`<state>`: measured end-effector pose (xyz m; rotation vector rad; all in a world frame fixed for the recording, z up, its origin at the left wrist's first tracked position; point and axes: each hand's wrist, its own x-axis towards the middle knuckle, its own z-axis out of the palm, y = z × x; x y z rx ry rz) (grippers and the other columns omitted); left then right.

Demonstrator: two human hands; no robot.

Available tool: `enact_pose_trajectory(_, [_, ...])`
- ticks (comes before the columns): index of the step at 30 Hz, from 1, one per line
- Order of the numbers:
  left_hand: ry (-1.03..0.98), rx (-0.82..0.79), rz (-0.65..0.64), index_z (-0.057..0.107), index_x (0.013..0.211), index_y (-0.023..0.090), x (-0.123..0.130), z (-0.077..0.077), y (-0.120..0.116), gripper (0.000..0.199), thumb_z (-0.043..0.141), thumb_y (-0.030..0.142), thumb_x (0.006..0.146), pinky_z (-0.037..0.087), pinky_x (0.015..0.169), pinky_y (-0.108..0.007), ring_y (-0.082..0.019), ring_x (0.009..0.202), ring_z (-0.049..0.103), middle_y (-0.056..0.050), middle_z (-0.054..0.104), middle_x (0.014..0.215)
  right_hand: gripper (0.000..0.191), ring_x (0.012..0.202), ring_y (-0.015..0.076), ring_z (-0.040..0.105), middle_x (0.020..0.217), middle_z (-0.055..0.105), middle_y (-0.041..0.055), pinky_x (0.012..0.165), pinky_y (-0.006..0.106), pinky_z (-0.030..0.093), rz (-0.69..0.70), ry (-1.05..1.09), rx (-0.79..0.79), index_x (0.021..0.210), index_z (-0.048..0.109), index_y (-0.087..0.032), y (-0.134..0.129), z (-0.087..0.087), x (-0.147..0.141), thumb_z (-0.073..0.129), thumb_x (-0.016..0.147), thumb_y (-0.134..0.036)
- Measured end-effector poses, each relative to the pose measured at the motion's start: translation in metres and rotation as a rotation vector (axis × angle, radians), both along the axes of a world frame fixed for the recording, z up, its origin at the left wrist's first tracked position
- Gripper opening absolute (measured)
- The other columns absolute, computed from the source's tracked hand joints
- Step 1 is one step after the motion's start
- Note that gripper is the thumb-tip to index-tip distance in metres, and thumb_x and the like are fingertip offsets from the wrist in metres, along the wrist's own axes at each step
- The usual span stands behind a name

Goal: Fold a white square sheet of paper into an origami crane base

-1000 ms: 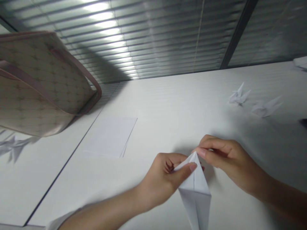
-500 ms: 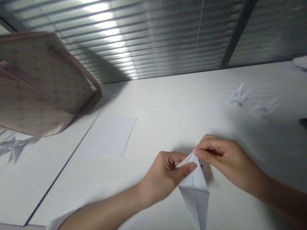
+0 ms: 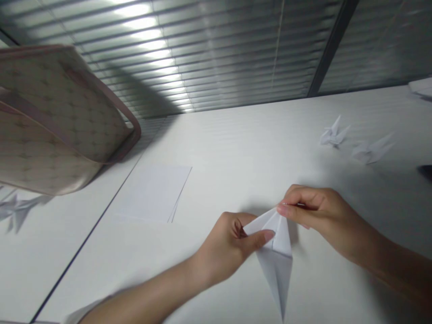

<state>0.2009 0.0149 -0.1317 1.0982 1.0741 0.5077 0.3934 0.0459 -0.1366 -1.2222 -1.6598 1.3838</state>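
A long, kite-shaped piece of folded white paper hangs between my hands above the white table, its narrow point toward me. My left hand is closed on its left side, the thumb pressed flat over the upper folds and the fingers hidden behind. At the top corner, my right hand pinches the paper tip between thumb and forefinger. Left of my hands lie several thin square sheets of white paper, slightly fanned at their right edge.
Two folded paper cranes, a nearer one and a farther one, stand at the right. A pale patterned handbag leans at the left, with more folded paper below it. Window blinds border the table's far edge.
My right hand has shifted slightly up and right with the paper's tip. Its upper folds have spread wider, and the lower point has swung up a little. My left hand stays nearly in place.
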Motion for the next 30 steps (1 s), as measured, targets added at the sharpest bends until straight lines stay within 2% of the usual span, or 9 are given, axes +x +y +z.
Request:
enact_pose_trajectory(5, [-0.027, 0.014, -0.004, 0.059, 0.063, 0.013, 0.001, 0.001, 0.0, 0.037, 0.067, 0.046, 0.078, 0.026, 0.051, -0.023, -0.01, 0.055, 0.036, 0.002, 0.044, 0.059, 0.017, 0.062, 0.012, 0.054, 0.066, 0.058, -0.0013, 0.056, 0.023, 0.041, 0.038, 0.012, -0.051, 0.067, 0.066, -0.02, -0.001, -0.001, -0.002, 0.066, 0.078, -0.033])
enact_pose_trajectory(9, [-0.022, 0.052, -0.031, 0.059, 0.062, 0.013, 0.0, 0.0, 0.0, 0.035, 0.066, 0.042, 0.081, 0.026, 0.051, -0.023, -0.009, 0.054, 0.035, 0.003, 0.044, 0.057, 0.022, 0.059, 0.0116, 0.051, 0.062, 0.054, -0.0011, 0.053, 0.024, 0.039, 0.034, -0.039, 0.037, 0.06, 0.062, -0.019, -0.002, -0.004, -0.002, 0.065, 0.079, -0.03])
enact_pose_trajectory(13, [-0.059, -0.029, -0.082, 0.067, 0.085, 0.013, -0.003, 0.004, 0.001, 0.029, 0.063, 0.042, 0.083, 0.038, 0.059, -0.025, -0.015, 0.066, 0.052, -0.003, 0.059, 0.073, 0.024, 0.059, 0.0121, 0.051, 0.063, 0.054, -0.001, 0.053, 0.024, 0.039, 0.032, -0.076, 0.077, 0.059, 0.06, -0.02, 0.002, -0.005, 0.001, 0.065, 0.079, -0.032])
enact_pose_trajectory(17, [-0.123, -0.045, -0.11, 0.067, 0.099, 0.014, -0.004, 0.008, 0.004, 0.024, 0.061, 0.034, 0.085, 0.04, 0.065, -0.024, -0.014, 0.072, 0.054, -0.003, 0.061, 0.079, 0.025, 0.06, 0.0128, 0.05, 0.063, 0.053, -0.0014, 0.054, 0.025, 0.037, 0.028, -0.073, 0.045, 0.061, 0.059, -0.02, 0.006, -0.009, 0.003, 0.065, 0.079, -0.035])
enact_pose_trajectory(21, [-0.311, -0.057, -0.119, 0.059, 0.113, 0.015, -0.006, 0.002, 0.005, 0.037, 0.07, 0.025, 0.079, 0.042, 0.075, -0.024, -0.016, 0.084, 0.059, -0.006, 0.064, 0.092, 0.028, 0.059, 0.0116, 0.046, 0.061, 0.048, -0.0035, 0.054, 0.025, 0.034, -0.034, -0.007, -0.033, 0.06, 0.052, -0.019, 0.008, -0.012, 0.002, 0.065, 0.078, -0.038])
enact_pose_trajectory(23, [-0.368, -0.087, -0.09, 0.057, 0.113, 0.016, -0.007, -0.004, 0.005, 0.042, 0.074, 0.02, 0.075, 0.043, 0.077, -0.025, -0.016, 0.086, 0.061, -0.005, 0.065, 0.094, 0.03, 0.058, 0.0106, 0.043, 0.06, 0.046, -0.0046, 0.053, 0.025, 0.032, -0.051, 0.047, -0.088, 0.06, 0.049, -0.019, 0.008, -0.013, 0.001, 0.065, 0.077, -0.039])
enact_pose_trajectory(25, [-0.359, -0.1, 0.008, 0.056, 0.109, 0.016, -0.005, -0.008, 0.004, 0.044, 0.078, 0.016, 0.071, 0.045, 0.077, -0.026, -0.015, 0.083, 0.063, -0.004, 0.067, 0.09, 0.032, 0.058, 0.0098, 0.04, 0.059, 0.044, -0.0051, 0.053, 0.025, 0.03, -0.055, 0.097, -0.139, 0.061, 0.049, -0.018, 0.007, -0.014, 0.0, 0.065, 0.077, -0.041])
enact_pose_trajectory(28, [-0.248, -0.073, 0.176, 0.055, 0.102, 0.014, -0.001, -0.01, 0.003, 0.042, 0.081, 0.02, 0.069, 0.046, 0.069, -0.024, -0.014, 0.071, 0.064, -0.003, 0.07, 0.079, 0.036, 0.055, 0.0088, 0.036, 0.057, 0.04, -0.0063, 0.051, 0.024, 0.027, -0.061, 0.161, -0.2, 0.062, 0.048, -0.018, 0.005, -0.017, -0.002, 0.065, 0.078, -0.045])
enact_pose_trajectory(30, [-0.18, -0.044, 0.24, 0.056, 0.1, 0.013, 0.001, -0.009, 0.002, 0.039, 0.08, 0.024, 0.071, 0.044, 0.062, -0.021, -0.011, 0.063, 0.062, -0.001, 0.07, 0.07, 0.036, 0.052, 0.0082, 0.033, 0.055, 0.038, -0.0068, 0.049, 0.024, 0.025, -0.042, 0.194, -0.236, 0.063, 0.049, -0.018, 0.005, -0.018, -0.003, 0.065, 0.079, -0.047])
